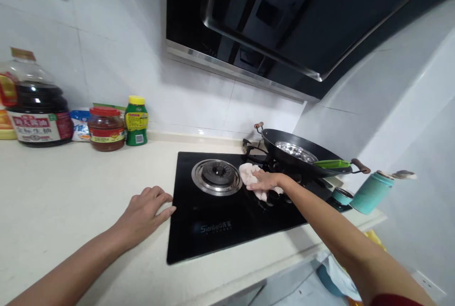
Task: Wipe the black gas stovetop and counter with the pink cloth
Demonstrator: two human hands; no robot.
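Note:
My right hand (267,180) presses a white cloth (261,194) onto the black glass gas hob (227,211), with its fingers over the cloth, just right of the left burner (217,173). That burner has no pan support on it. At the hob's left edge, my left hand (149,208) rests on the counter with fingers loosely bent and the thumb apart, holding nothing. A black wok (302,140) sits over the right side of the hob, with a perforated metal piece (295,151) and a green-handled utensil (332,164) in it.
A soy sauce jug (39,116), a red-lidded jar (105,128) and a green bottle (136,123) line the back wall. The range hood (249,21) hangs low above. At the right counter end stand a turquoise container (373,192) and a small turquoise cup (342,196).

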